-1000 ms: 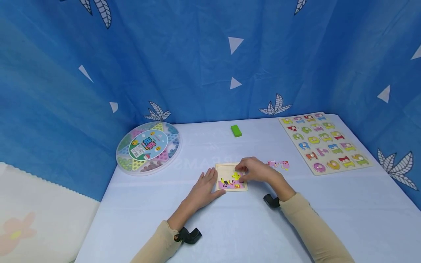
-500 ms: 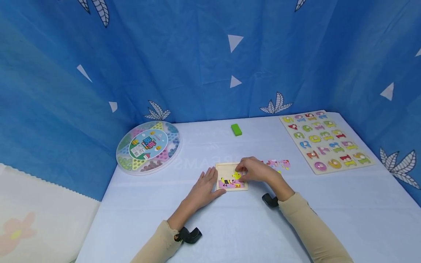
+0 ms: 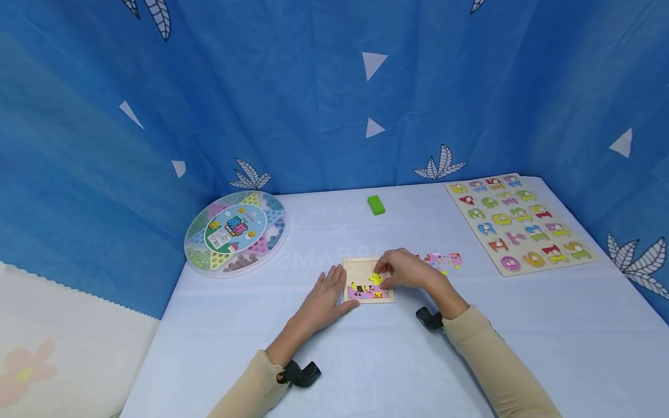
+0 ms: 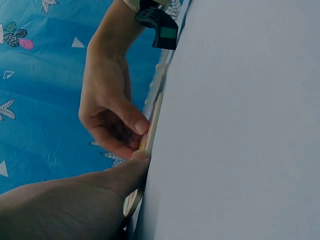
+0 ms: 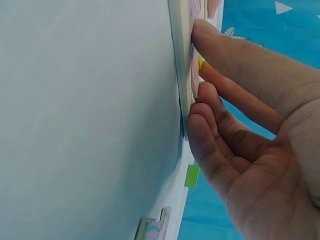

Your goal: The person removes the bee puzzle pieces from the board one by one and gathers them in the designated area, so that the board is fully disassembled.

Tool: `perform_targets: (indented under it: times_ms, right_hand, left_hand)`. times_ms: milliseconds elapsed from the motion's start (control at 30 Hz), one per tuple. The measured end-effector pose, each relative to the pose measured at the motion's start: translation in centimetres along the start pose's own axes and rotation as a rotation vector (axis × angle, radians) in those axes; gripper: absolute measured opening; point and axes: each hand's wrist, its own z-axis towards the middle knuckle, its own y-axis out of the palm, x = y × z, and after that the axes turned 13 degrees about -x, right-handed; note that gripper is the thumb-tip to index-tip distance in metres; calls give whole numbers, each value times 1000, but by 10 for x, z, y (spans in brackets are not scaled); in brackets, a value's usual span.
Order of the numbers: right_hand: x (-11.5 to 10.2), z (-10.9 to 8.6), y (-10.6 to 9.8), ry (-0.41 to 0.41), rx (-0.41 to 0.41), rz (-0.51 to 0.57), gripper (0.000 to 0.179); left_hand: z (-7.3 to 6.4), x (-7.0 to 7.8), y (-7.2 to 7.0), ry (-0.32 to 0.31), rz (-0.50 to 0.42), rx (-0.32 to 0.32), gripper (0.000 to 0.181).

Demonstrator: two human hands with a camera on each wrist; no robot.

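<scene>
A small wooden puzzle tray [image 3: 358, 270] lies on the white table, its lower part filled with pink pieces showing a yellow-and-black bee. My left hand [image 3: 320, 303] rests along the tray's left side with straight fingers, thumb at the near left corner. Over the tray's right side, my right hand [image 3: 406, 270] pinches a pink-and-yellow puzzle piece [image 5: 195, 77] between thumb and fingers. That piece stands slightly tilted above the tray's surface in the right wrist view. In the head view the fingers partly cover it. Several loose puzzle pieces [image 3: 443, 259] lie just beyond the right hand.
A round Chinese checkers box [image 3: 236, 235] stands at the back left. At the back centre is a green block [image 3: 376, 205]. A number puzzle board [image 3: 517, 223] occupies the back right. Blue curtain [image 3: 334, 104] hangs behind the table.
Both hands stay nearly in place at the tray, the right still pinching the piece. The head view has shifted slightly, and a bit more of the loose pieces shows beside the right hand.
</scene>
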Motion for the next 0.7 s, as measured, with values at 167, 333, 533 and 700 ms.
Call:
perform_targets:
  times_ms: [167,333,533,700]
  right_hand:
    - [-1,0,0,-15,12,6,28]
    - [-1,0,-1,-19,5,9,28]
    - [2,0,-4,-14,-46,31,30]
    - [5,0,-7,-22,-73,52,32]
  left_hand:
    - [-1,0,0,4,-6,3,86]
    - [-2,1,-2,6,2,5,86]
    - [-2,1,-2,15,1,9,86]
    - [-2,1,-2,14,9,8,86]
